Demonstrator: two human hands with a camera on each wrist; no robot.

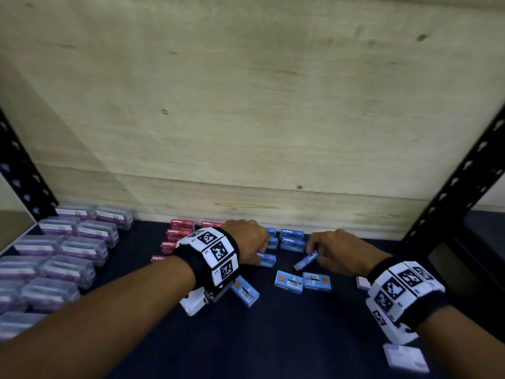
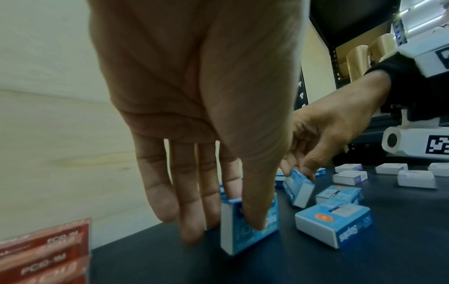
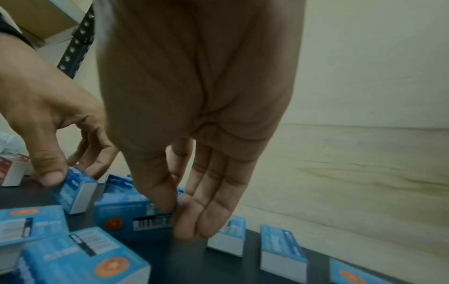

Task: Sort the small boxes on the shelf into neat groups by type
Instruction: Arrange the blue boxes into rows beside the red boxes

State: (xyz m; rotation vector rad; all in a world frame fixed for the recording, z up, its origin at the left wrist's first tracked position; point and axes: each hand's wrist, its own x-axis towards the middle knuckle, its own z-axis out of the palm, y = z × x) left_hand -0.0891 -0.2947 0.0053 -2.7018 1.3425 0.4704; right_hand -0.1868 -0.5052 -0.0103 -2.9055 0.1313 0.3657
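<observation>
Left hand: fingers pinch a blue box upright on the shelf | right hand: fingers pinch a tilted blue box, lifted beside the blue rows | risk: either narrow box tips, toppling neighbours.

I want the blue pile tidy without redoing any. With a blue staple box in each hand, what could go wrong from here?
1. The right hand holds its blue box tilted, pinched by the fingers near one end; it may slip or land skewed.
2. The left hand sets its box close by the stacked blue boxes; a nudge might shift them.
3. Loose blue boxes under the wrists could get swept.
</observation>
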